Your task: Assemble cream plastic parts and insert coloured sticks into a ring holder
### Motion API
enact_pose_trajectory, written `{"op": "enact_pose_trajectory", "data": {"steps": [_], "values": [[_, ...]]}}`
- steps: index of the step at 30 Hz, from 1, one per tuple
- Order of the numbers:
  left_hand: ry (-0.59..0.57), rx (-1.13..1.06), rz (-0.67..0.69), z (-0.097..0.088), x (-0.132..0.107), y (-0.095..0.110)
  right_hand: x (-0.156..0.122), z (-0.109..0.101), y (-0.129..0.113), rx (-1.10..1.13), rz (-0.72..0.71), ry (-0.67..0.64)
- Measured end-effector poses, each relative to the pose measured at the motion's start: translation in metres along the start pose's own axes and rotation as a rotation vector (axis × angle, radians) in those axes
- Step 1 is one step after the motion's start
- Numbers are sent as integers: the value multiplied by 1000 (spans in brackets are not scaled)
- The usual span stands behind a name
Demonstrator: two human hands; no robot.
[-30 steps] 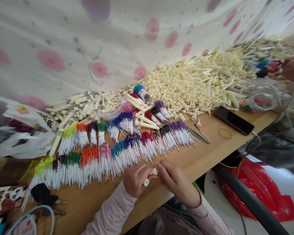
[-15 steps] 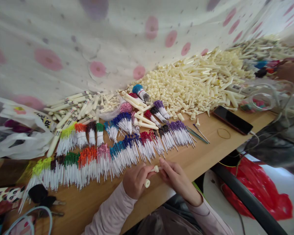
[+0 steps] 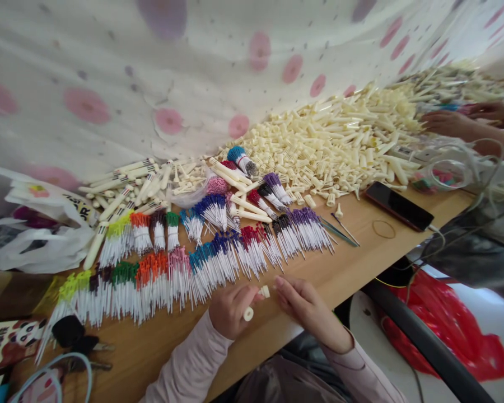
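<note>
My left hand (image 3: 229, 310) is closed around a small cream plastic piece with a ringed collar (image 3: 264, 291), which sticks out past the fingertips to the right. Below it, the round, holed end of a cream plastic tube (image 3: 247, 314) pokes out of the same hand. Just to the right, a small gap away from the collar, my right hand (image 3: 304, 308) has its thumb and fingers pinched together; whatever lies between them is too small or hidden to make out. Beyond both hands lie rows of white refills with coloured tips (image 3: 210, 268), sorted by colour.
A big heap of cream plastic parts (image 3: 319, 145) lies along the patterned sheet. On the right are a phone (image 3: 399, 206), tweezers (image 3: 340, 231), a rubber band (image 3: 383, 229) and a co-worker's hands (image 3: 449, 123). Keys (image 3: 82, 341) and a plastic bag (image 3: 42, 240) lie left.
My hands have drawn slightly apart, and the thin link between the collared piece and my right fingers no longer shows. At the far right, the co-worker's hands have reached further into view.
</note>
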State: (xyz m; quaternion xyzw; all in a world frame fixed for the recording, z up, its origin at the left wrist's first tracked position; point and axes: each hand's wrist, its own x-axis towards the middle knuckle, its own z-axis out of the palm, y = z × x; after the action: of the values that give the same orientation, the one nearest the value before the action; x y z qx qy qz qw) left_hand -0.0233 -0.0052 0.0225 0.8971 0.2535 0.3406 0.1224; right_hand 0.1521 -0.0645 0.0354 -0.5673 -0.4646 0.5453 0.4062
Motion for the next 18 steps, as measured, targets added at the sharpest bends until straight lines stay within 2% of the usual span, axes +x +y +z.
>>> {"op": "enact_pose_trajectory", "data": {"steps": [4, 8, 13, 18], "values": [[16, -48, -59, -1, 0, 1, -4, -6, -8, -177, -121, 22], [24, -103, -37, -1, 1, 4, -6, -5, -13, -275, -208, -13], [-49, -234, -70, -1, 0, 4, -6, -5, -11, -341, -235, -63], [-79, -236, -92, -1, 0, 5, -5, -6, -10, -387, -235, -66]]}}
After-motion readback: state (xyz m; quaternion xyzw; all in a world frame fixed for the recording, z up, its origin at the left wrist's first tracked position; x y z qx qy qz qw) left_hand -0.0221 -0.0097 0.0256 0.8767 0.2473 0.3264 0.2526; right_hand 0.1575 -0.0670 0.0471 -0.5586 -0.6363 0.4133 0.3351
